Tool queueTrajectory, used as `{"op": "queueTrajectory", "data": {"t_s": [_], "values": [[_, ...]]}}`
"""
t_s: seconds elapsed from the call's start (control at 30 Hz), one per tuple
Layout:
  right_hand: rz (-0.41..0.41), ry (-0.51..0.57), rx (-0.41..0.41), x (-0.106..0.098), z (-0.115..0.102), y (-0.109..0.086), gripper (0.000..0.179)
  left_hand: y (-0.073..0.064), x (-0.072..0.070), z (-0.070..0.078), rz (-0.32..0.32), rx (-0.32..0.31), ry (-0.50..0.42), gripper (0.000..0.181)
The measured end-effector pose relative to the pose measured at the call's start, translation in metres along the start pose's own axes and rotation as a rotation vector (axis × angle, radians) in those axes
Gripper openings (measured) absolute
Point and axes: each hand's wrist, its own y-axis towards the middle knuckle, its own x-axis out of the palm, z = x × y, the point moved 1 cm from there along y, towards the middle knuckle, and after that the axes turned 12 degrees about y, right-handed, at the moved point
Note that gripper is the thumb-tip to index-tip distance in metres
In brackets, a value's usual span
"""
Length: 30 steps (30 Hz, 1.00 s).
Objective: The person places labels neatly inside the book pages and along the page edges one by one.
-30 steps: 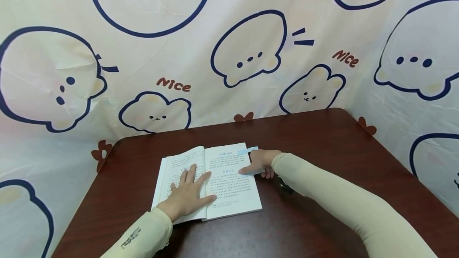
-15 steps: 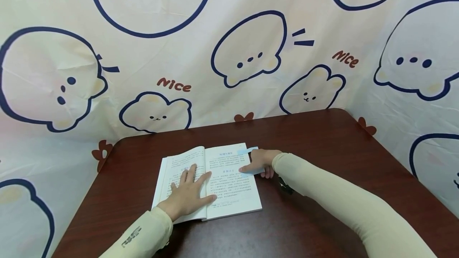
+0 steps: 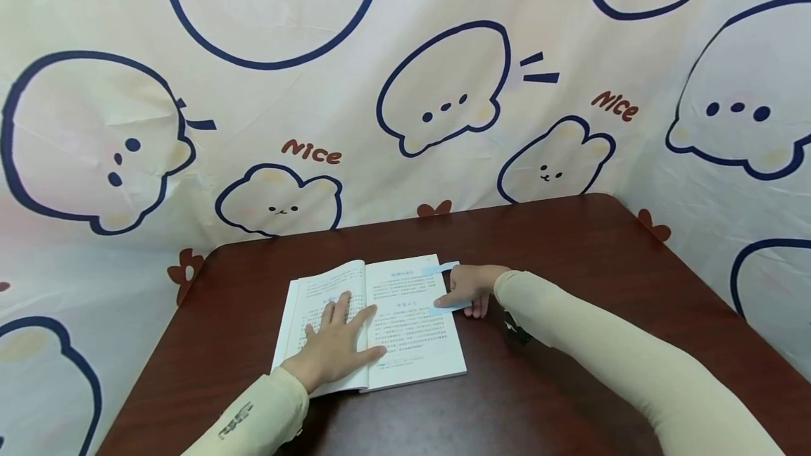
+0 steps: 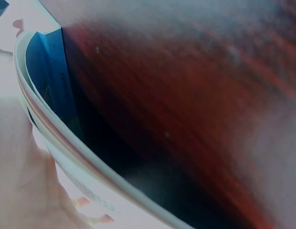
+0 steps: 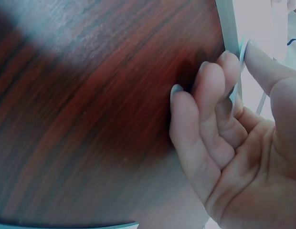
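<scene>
An open book (image 3: pixel 415 343) with printed pages lies on the dark wooden table. Across its left page and the inner fold, my left hand (image 3: pixel 334 349) rests with fingers spread, thumb over the right page. My right hand (image 3: pixel 474 284) is at the right page's outer edge, pinching a light blue paper strip (image 3: pixel 457 306) between thumb and forefinger. Above it a second light blue strip (image 3: pixel 441 268) lies across the same edge. In the right wrist view the other fingers (image 5: pixel 186 119) are bent beside the book's edge. The left wrist view shows the book's curved pages (image 4: pixel 105 169) and blue cover (image 4: pixel 47 71).
Brown table surface (image 3: pixel 545 400) surrounds the book. A patterned cloth (image 3: pixel 380 111) with cartoon outlines hangs behind and at both sides of the table. A dark object (image 3: pixel 516 329) is at the right wrist, under the sleeve.
My right hand has shifted slightly right, and its thumb has slid a little toward the page's edge along the lower strip. My left hand stays put on the book.
</scene>
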Motion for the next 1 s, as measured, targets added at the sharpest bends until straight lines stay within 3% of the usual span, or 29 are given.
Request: {"op": "queueTrajectory", "data": {"t_s": [0.37,0.57,0.8,1.0], "values": [[-0.011,0.032,-0.085,0.000,0.006,-0.004,0.053,-0.002,-0.001,0.001,-0.004,-0.009,-0.005,0.080],[0.045,0.009,-0.101,0.005,0.007,-0.004,0.052,-0.003,-0.001,-0.001,-0.003,-0.008,-0.005,0.081],[0.156,-0.101,-0.092,0.005,0.009,-0.007,0.047,-0.003,-0.002,0.001,-0.014,-0.007,-0.003,0.082],[0.170,-0.145,-0.151,0.002,0.007,-0.015,0.048,-0.001,-0.003,0.000,-0.011,-0.008,0.006,0.081]]}}
